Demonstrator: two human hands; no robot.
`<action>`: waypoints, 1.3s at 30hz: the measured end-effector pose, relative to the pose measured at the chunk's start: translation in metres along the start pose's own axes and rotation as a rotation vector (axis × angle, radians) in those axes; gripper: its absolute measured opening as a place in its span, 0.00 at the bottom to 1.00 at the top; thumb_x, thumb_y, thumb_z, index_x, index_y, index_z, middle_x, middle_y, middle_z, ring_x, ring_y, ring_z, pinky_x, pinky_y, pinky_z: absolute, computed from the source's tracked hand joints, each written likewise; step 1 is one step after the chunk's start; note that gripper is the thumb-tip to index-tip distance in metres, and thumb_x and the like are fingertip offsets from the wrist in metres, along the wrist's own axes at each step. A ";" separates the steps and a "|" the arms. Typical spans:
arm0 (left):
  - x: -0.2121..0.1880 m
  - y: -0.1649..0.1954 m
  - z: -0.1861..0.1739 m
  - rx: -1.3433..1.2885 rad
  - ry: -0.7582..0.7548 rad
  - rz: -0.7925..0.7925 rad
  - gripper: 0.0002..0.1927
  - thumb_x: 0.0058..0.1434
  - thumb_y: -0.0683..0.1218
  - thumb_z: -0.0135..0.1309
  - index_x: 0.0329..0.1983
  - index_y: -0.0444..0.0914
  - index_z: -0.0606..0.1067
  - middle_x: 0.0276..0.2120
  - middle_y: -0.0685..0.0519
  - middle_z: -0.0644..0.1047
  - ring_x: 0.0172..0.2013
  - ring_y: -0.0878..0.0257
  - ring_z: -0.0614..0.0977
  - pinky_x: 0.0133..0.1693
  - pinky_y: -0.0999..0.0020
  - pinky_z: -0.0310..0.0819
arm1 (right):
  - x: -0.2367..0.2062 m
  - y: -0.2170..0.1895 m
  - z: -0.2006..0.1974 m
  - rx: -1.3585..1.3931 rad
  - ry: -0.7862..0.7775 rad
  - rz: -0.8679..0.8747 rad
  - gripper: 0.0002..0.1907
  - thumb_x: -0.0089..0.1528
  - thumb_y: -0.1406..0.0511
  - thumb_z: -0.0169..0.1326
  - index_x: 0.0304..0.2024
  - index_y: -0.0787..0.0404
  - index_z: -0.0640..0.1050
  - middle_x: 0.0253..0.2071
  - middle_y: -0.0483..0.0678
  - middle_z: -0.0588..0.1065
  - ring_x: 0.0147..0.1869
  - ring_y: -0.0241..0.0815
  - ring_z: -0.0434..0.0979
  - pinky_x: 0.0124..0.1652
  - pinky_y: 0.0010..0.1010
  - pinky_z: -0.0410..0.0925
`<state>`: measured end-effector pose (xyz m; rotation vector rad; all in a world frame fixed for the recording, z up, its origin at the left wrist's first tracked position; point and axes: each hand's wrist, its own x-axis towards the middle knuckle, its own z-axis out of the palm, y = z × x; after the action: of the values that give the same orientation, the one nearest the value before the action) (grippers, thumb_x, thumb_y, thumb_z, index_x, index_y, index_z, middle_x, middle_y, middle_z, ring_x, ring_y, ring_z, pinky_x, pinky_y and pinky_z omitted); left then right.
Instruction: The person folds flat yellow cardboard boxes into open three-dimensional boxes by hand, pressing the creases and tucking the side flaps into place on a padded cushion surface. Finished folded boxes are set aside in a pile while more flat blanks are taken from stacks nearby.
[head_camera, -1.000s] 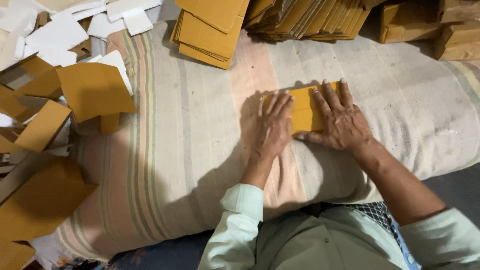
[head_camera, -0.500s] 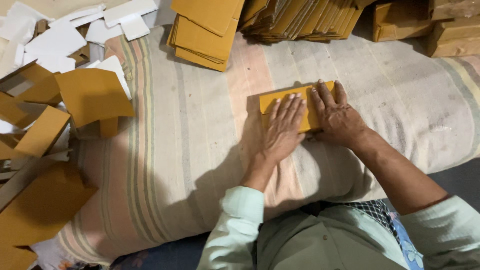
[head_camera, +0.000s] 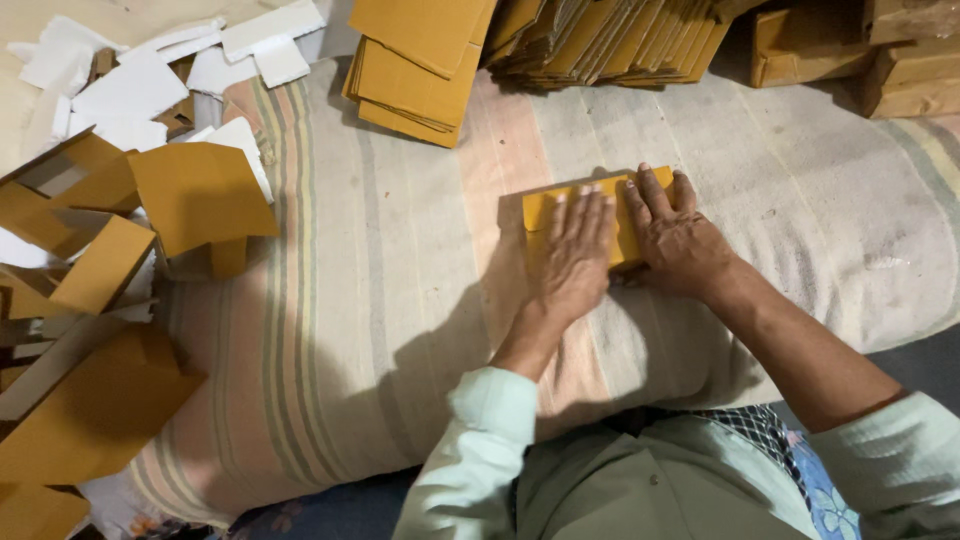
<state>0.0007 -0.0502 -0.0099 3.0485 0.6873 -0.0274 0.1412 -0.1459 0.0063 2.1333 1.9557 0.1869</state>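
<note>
A striped cushion (head_camera: 380, 300) is being used as the work surface. A stack of yellow sheets (head_camera: 415, 65) is lying at its far edge, with upright bundles (head_camera: 610, 40) just beside. Loose yellow pieces (head_camera: 120, 300) and white scraps (head_camera: 160, 70) are scattered at the left. Brown boxes (head_camera: 850, 50) are seen far right.
</note>
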 end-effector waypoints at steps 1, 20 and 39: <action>0.005 0.007 0.003 0.068 0.043 0.048 0.48 0.59 0.46 0.61 0.77 0.31 0.48 0.77 0.40 0.47 0.76 0.48 0.45 0.73 0.49 0.28 | 0.000 0.000 0.000 0.016 0.011 -0.002 0.65 0.51 0.34 0.57 0.70 0.77 0.51 0.74 0.62 0.53 0.80 0.60 0.41 0.70 0.59 0.44; -0.012 -0.029 0.019 -0.195 -0.037 -0.051 0.51 0.58 0.56 0.61 0.74 0.28 0.48 0.74 0.36 0.46 0.75 0.45 0.43 0.72 0.51 0.28 | 0.001 0.000 0.002 0.020 -0.085 -0.004 0.67 0.49 0.37 0.62 0.69 0.80 0.52 0.74 0.63 0.53 0.81 0.61 0.41 0.71 0.59 0.45; -0.016 -0.058 0.030 -0.349 0.117 -0.100 0.42 0.74 0.63 0.39 0.76 0.28 0.47 0.77 0.37 0.43 0.76 0.46 0.43 0.73 0.53 0.35 | 0.000 0.001 -0.008 0.094 -0.072 0.007 0.68 0.49 0.39 0.65 0.69 0.81 0.49 0.74 0.64 0.52 0.81 0.59 0.40 0.72 0.57 0.44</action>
<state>-0.0393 -0.0059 -0.0403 2.6966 0.7588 0.2446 0.1404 -0.1457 0.0143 2.1727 1.9529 0.0199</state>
